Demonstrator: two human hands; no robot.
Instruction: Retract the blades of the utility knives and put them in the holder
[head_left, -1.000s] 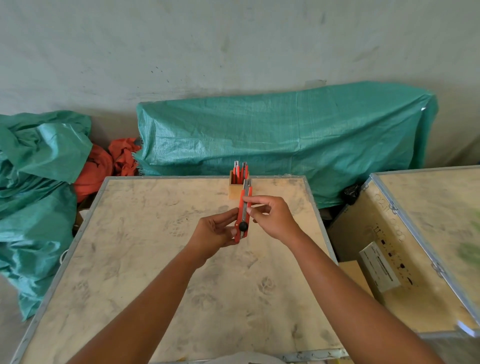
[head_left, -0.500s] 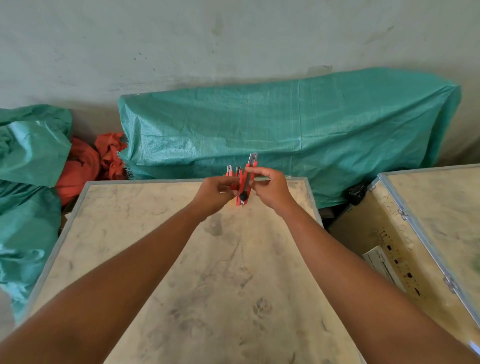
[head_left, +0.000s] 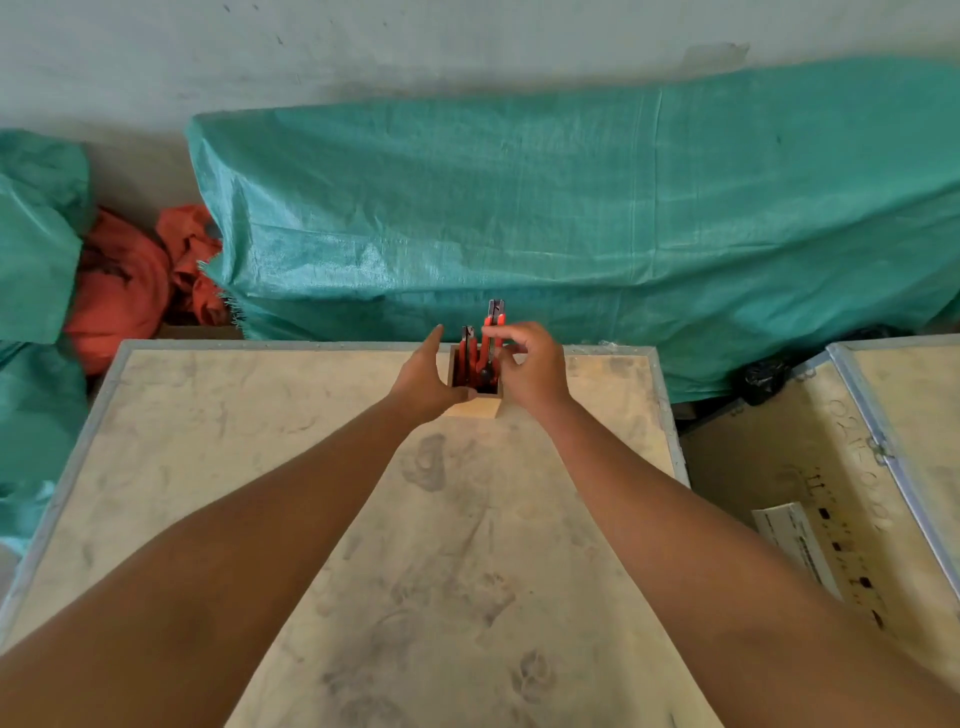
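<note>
A small wooden holder (head_left: 483, 406) stands near the far edge of the wooden crate top (head_left: 363, 519). Red utility knives (head_left: 467, 345) stand upright inside it. My right hand (head_left: 530, 369) pinches one red utility knife (head_left: 492, 325) near its top; its lower end is inside the holder and no blade shows. My left hand (head_left: 423, 376) rests flat against the holder's left side, fingers extended. Whether it grips the holder I cannot tell.
A green tarpaulin (head_left: 571, 218) covers a bulky shape behind the crate. More green tarpaulin (head_left: 36, 260) and orange cloth (head_left: 124, 280) lie at the left. A second crate (head_left: 909, 415) stands at the right across a gap, its side bearing a label (head_left: 795, 545).
Both hands moved forward from mid-crate to the holder. The knife went from both hands to the right hand alone, its lower end now in the holder. My left hand moved to the holder's side.
</note>
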